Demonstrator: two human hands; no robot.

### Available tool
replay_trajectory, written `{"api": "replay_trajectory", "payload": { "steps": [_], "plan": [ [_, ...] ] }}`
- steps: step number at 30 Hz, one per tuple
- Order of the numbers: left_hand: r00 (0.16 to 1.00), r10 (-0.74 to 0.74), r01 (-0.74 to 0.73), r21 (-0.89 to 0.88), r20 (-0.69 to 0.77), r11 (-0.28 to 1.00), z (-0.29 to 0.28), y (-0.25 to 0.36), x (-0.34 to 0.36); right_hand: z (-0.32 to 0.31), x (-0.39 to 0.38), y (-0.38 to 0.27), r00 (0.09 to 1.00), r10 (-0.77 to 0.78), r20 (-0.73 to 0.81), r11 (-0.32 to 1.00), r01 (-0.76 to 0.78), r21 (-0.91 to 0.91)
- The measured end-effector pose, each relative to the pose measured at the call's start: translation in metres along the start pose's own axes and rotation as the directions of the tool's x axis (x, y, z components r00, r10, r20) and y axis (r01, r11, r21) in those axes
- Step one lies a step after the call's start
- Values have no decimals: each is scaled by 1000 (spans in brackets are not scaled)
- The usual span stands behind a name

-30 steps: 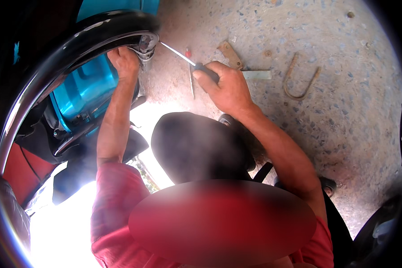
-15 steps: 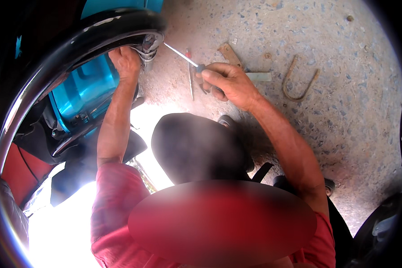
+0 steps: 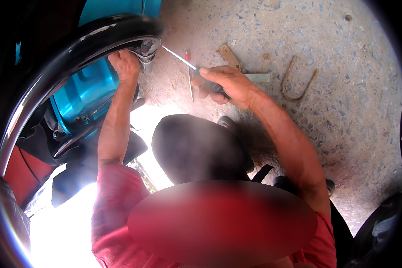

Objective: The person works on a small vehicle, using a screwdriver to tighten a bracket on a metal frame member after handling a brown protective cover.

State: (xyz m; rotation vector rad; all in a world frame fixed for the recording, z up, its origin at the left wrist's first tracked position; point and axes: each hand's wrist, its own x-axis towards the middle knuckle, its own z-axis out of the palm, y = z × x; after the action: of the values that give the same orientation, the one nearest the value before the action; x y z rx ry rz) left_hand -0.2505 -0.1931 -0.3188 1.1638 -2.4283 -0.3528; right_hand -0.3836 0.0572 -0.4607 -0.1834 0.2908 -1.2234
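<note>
Right hand (image 3: 232, 85) is closed around the handle of a screwdriver (image 3: 179, 57), with the thumb laid along the top and the fingers loosely curled beneath. Compared with one second ago, when the fist covered much of the handle, the fingers have loosened and the dark grip shows between thumb and fingers. The shaft points up and to the left; its tip lies at the edge of a metal fitting (image 3: 148, 51). Contact between tip and fitting cannot be confirmed.

Left hand (image 3: 125, 64) is positioned beside the fitting, fingers passing beneath a black curved tube (image 3: 82, 38). Its fingertips are hidden; whether they are clamped on a part cannot be told. Its placement matches both earlier frames.

Below the tube, to the left of the left forearm, is a glossy blue panel (image 3: 87, 87). On the speckled floor (image 3: 344, 67), a slim red-ended tool (image 3: 187, 57) lies beyond the screwdriver shaft. Farther right lie a rusty flat plate (image 3: 229, 57), a pale strip (image 3: 260, 77) and a U-shaped rod (image 3: 285, 85), all located as before.
</note>
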Motion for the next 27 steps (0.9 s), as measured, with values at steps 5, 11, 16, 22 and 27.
{"api": "replay_trajectory", "payload": {
  "steps": [5,11,16,22,27],
  "plan": [
    [999,33,-32,71,-21,997,5,16,-4,13,0,11,801,-567,-193,599,240,-764],
    [999,-23,19,-86,-47,996,5,-1,0,27,-2,15,641,-742,-194,364,143,-920],
    [998,63,-64,57,14,996,0,0,-1,8,-7,6,975,-158,-155,985,167,49],
    [1000,7,-8,-18,-19,1000,4,15,-4,-1,-4,3,970,10,243,869,-129,478],
    [999,-5,6,36,-39,999,8,24,-6,1,-1,-2,999,-53,4,999,53,-12]
  ]
}}
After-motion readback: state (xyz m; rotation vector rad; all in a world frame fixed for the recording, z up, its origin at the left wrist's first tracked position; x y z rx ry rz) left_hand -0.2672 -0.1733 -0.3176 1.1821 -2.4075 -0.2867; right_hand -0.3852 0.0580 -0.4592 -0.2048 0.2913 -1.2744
